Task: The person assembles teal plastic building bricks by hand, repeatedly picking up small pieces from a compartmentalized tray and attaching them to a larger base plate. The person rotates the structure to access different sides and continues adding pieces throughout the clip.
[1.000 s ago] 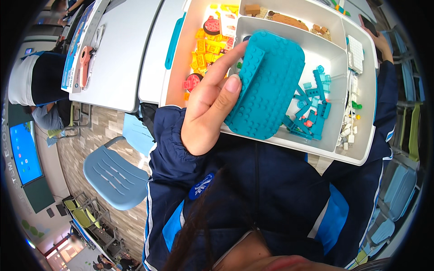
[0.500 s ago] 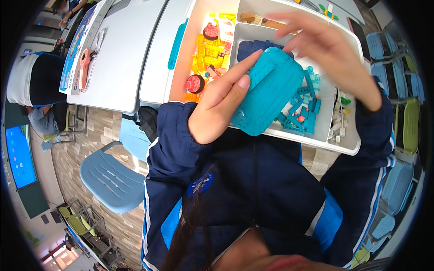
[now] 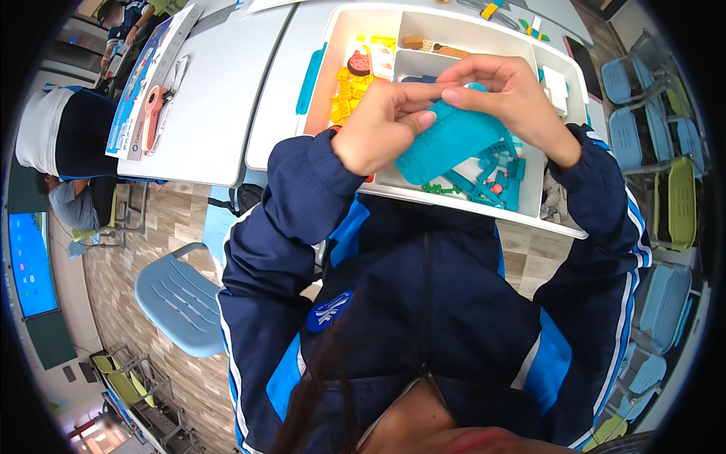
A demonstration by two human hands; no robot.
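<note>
Teal studded plate [image 3: 454, 140] hangs tilted between the two hands, above the front of a white divided tray [image 3: 522, 219]. Its far edge sits up at the fingertips, and its near end slopes down toward the person's body and to the left. The left hand [image 3: 378, 127] pinches it by the left side of that far edge, thumb on the studded face, forefinger stretched out toward the other hand. The right hand [image 3: 510, 94] comes in from the right with fingers curled and thumb tip close to the left forefinger; whether it pinches the plate or a small piece there is hidden, so I cannot tell.

The plate is one flat colour, broad, with rounded corners and rows of low round studs, slightly blurred. Beneath and to its right, smaller teal pieces [image 3: 512, 185] lie heaped in a compartment; yellow bricks [image 3: 344, 98] fill the one at left, near a black-and-red wheel [image 3: 358, 63].
</note>
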